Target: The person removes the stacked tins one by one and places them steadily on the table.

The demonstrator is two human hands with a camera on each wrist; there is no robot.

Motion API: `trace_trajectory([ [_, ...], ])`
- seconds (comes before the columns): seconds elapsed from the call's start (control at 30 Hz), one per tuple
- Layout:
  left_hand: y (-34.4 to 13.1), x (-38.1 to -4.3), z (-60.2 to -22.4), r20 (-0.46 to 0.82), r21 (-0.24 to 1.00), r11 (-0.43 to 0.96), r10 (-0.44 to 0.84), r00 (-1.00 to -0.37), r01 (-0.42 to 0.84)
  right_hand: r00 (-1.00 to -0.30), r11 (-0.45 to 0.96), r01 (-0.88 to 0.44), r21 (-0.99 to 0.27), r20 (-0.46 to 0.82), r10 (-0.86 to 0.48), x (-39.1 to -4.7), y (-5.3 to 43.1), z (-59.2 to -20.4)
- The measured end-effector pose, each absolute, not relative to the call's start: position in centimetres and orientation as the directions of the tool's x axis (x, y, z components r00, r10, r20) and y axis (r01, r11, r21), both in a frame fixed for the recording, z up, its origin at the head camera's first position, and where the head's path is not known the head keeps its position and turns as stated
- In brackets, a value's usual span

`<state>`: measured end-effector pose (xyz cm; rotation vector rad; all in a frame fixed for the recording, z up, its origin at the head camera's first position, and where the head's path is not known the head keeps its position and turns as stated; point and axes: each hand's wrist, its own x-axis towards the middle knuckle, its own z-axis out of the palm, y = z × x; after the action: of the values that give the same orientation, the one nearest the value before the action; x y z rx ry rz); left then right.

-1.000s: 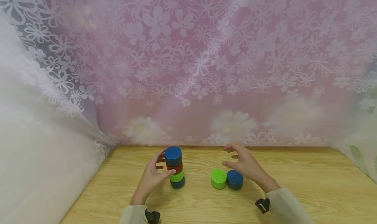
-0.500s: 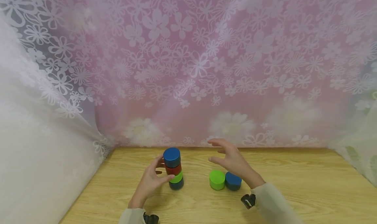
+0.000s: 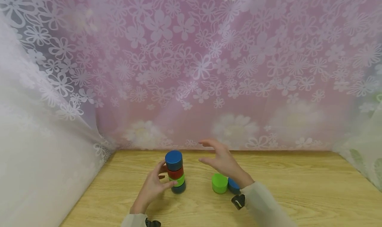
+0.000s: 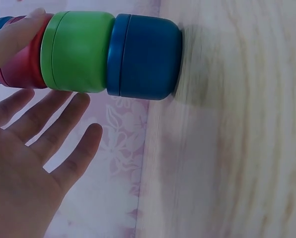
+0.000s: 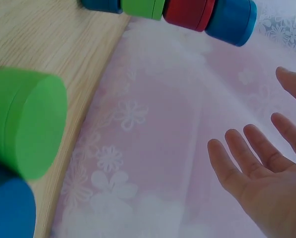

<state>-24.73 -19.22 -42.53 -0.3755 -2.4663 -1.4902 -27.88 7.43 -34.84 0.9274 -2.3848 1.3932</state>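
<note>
Stack of round blocks: Four tiers stand on the left part of the bench, dark blue base under green tier, red tier and blue top; their flat faces, I judge, let each carry the next.

Left hand: Reaches around the stack's left side, fingers spread and relaxed, thumb across the near side; from my remote seat it looks like a light guard against toppling rather than a firm grip.

Right hand: Hovers right of the stack, apart from it, thumb wide of the spread fingers, holding nothing; the gap looks broad enough to me to admit one block.

Loose pair: A green block and a blue block sit side by side on the bench, right of the stack, where they seem to leave its footing free.

Flowered cloth: Hangs beyond the bench's far edge, apparently as a screen.

Blocked from me: The right arm covers part of the loose blue block in the head view, while the right wrist view crops both loose blocks. The left wrist view cuts off the blue top. Left fingertips are partly hidden, so I cannot tell whether they press.
</note>
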Motion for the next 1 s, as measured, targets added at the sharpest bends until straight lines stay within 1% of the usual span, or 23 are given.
trace_trajectory([
  [0.2,-19.1,-24.8,-42.6,0.332,0.810,0.467,0.130,-0.934,0.353,-0.764,0.298,-0.627,-0.720,0.493,-0.417,-27.9,5.6,-35.0],
  [0.33,-19.1,-24.9,-42.6,0.336,0.804,0.477,0.130,-0.933,0.356,-0.752,0.275,-0.632,-0.724,0.489,-0.442,-28.1,4.5,-35.6],
  [0.6,-18.9,-25.3,-43.0,0.348,0.797,0.468,0.160,-0.924,0.382,-0.750,0.268,-0.624,-0.734,0.466,-0.470,-28.0,2.9,-36.2],
  [0.87,-18.8,-25.3,-43.1,0.326,0.824,0.454,0.112,-0.939,0.341,-0.734,0.232,-0.633,-0.739,0.477,-0.483,-27.8,1.6,-36.9],
  [1.0,-18.7,-25.3,-42.9,0.331,0.819,0.455,0.124,-0.935,0.350,-0.730,0.223,-0.635,-0.740,0.480,-0.486,-27.7,1.4,-36.8],
])
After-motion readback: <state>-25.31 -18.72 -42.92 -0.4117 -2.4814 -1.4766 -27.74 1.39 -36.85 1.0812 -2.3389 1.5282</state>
